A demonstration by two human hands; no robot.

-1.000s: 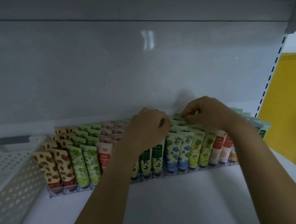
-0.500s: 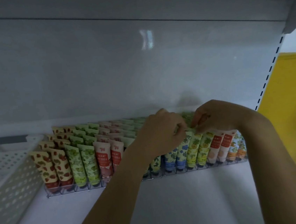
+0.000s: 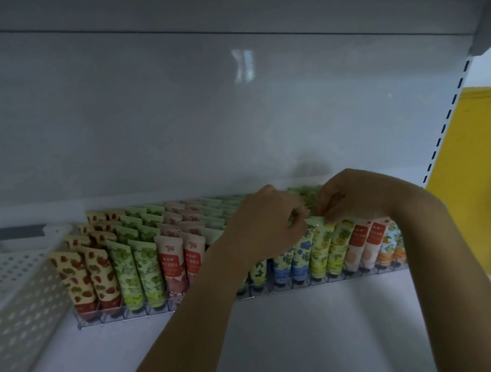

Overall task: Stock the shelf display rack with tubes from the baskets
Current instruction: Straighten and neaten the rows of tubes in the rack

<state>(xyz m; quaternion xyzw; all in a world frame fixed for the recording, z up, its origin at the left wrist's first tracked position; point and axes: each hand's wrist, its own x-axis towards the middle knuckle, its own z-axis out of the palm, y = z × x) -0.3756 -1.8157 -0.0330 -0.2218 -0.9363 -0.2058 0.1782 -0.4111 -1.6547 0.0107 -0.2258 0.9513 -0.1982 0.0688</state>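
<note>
The only writing I can find is on the pink tubes [image 3: 173, 264] in the lower left and the pale peach tubes [image 3: 362, 246] in the lower right. Each has a red label with white characters, which are too small and soft for me to read. I can make out no brand name.

The white shelf [image 3: 284, 333] fills the bottom of the frame. A glossy grey-white back panel [image 3: 200, 114] rises behind it, and a slotted upright [image 3: 444, 131] runs down the right side beside a yellow wall [image 3: 485, 175]. A white perforated basket [image 3: 15, 285] sits at the left edge, just beside the rack.

The clear display rack [image 3: 115, 316] runs across mid-frame. It is packed with upright tubes in rows, cap down and crimped end up, in strawberry print [image 3: 75, 279], green leaf print [image 3: 132, 273], blue flowers [image 3: 298, 256] and orange fruit [image 3: 393, 246].

My right hand [image 3: 357, 198] sits right of centre, with thumb and fingertips pinched on the crimped top of a yellow-green tube [image 3: 320, 250] in the front row. My left hand [image 3: 266, 223] is touching distance to its left, fingers curled tight above the blue-flower tubes. I cannot tell whether it holds one.
</note>
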